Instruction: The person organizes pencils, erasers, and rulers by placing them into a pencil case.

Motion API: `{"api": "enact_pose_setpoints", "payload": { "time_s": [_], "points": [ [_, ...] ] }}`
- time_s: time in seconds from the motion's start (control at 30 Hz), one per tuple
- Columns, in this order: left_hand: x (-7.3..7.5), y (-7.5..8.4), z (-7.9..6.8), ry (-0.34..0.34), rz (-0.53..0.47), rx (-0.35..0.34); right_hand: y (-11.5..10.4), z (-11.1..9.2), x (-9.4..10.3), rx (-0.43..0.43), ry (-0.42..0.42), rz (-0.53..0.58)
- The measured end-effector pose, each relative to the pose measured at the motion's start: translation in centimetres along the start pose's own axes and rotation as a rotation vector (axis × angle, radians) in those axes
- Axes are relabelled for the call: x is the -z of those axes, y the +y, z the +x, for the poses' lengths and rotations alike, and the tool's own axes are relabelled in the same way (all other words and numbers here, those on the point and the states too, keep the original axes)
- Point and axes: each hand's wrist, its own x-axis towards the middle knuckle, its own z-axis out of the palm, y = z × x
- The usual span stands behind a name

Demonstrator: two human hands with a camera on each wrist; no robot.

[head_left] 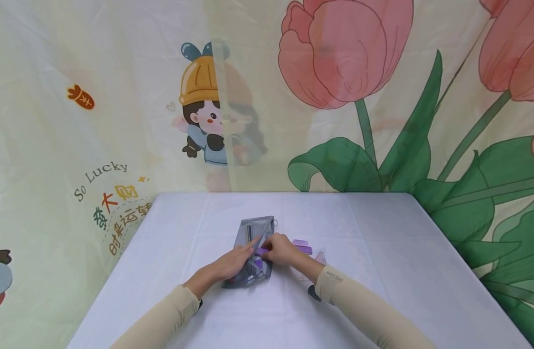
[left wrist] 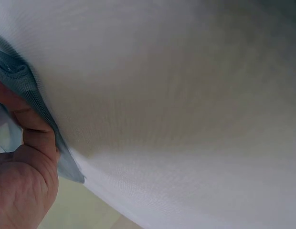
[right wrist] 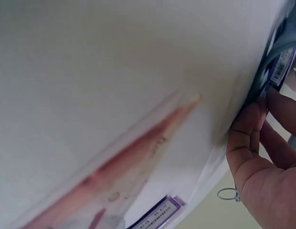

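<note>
A grey mesh zip pouch (head_left: pixel 254 226) lies on the table, its mouth parted. My left hand (head_left: pixel 232 263) grips the pouch's left side; in the left wrist view its fingers curl against the mesh edge (left wrist: pixel 43 112). With thumb and fingertips, my right hand (head_left: pixel 279 249) pinches a small purple-and-white box (head_left: pixel 261 252) at the zipped opening. Another purple piece (head_left: pixel 259 263) shows within the pouch, just below it. From the right wrist, a purple-edged label with a barcode (right wrist: pixel 280 67) appears inside the opening, right at the fingertips.
More purple boxes (head_left: pixel 302 249) lie just right of my right hand. Beside them is a clear, pink-patterned triangular piece (head_left: pixel 320 257), partly behind the right forearm. A ring (right wrist: pixel 227 193) hangs at the pouch's end. A white cloth covers the table (head_left: pixel 358 232); a printed curtain hangs behind.
</note>
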Motion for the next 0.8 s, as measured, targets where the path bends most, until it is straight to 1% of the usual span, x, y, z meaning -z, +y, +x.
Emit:
{"api": "enact_pose_setpoints", "payload": {
  "time_s": [0.1,0.3,0.43,0.6,0.67,0.8],
  "points": [
    [0.0,0.1,0.1,-0.008,-0.012,0.008,0.0,-0.1,-0.1,-0.01,-0.004,0.012],
    [0.1,0.2,0.2,-0.021,-0.059,0.031,0.0,-0.4,0.0,0.005,-0.016,0.014],
    [0.1,0.3,0.2,-0.018,-0.048,0.029,0.0,-0.5,0.0,0.017,-0.027,-0.002],
    [0.0,0.4,0.2,-0.008,-0.02,0.028,0.0,-0.9,0.1,0.098,-0.021,-0.08],
    [0.0,0.4,0.2,-0.008,-0.009,0.029,0.0,-1.1,0.3,0.146,0.01,-0.125],
    [-0.1,0.2,0.4,-0.008,0.0,0.038,0.1,-1.8,1.0,0.227,0.086,-0.17]
  ]
}}
